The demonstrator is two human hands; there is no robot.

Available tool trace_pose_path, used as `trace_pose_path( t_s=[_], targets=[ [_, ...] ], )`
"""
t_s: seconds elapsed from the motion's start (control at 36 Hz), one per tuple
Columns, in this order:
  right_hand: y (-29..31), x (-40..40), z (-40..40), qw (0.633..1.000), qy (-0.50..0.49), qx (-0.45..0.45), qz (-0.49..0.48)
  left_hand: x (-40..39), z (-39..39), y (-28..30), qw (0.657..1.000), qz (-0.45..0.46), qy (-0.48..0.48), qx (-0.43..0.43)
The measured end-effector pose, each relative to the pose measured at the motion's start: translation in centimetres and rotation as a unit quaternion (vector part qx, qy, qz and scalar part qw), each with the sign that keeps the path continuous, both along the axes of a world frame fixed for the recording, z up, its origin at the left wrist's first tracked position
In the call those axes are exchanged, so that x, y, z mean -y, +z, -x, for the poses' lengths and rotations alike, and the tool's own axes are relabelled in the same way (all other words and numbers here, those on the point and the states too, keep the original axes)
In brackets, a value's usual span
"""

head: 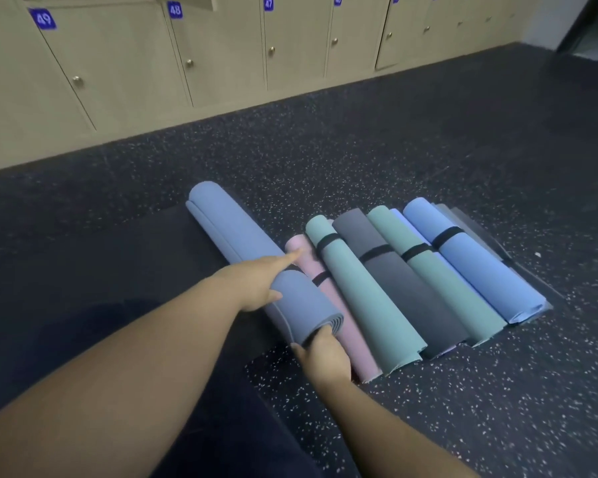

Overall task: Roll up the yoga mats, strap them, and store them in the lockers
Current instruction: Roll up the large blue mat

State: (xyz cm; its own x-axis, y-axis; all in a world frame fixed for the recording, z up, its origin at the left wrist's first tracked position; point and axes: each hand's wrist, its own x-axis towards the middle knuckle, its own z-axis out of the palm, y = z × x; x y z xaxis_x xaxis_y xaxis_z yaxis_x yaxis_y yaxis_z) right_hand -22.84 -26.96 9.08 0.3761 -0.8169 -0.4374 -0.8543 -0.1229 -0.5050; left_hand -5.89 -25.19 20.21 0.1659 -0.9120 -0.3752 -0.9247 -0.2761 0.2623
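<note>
A rolled blue-grey mat (235, 236) lies on the floor, a black strap (292, 269) on it. Just right lie five strapped rolls (394, 270). Closed numbered lockers (221, 53) stand behind.

**Hidden & cut off**

Right hand (320, 357): fingertips hidden in near end of blue-grey mat (242, 257). Black strap (293, 269) mostly behind left hand (256, 284). Lockers (218, 53) cropped at top; far-right numbers too small/blurry. Pink mat (328, 305) partly covered.
</note>
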Motion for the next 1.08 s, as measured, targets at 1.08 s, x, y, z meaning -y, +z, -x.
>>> trace_pose_path(
  t_s=[1.08],
  targets=[
    [-2.3, 4.6, -13.7, 0.924, 0.346, -0.1, 0.127, -6.6, -13.2, -2.3, 0.984, 0.052, 0.169, 0.007]
  ],
)
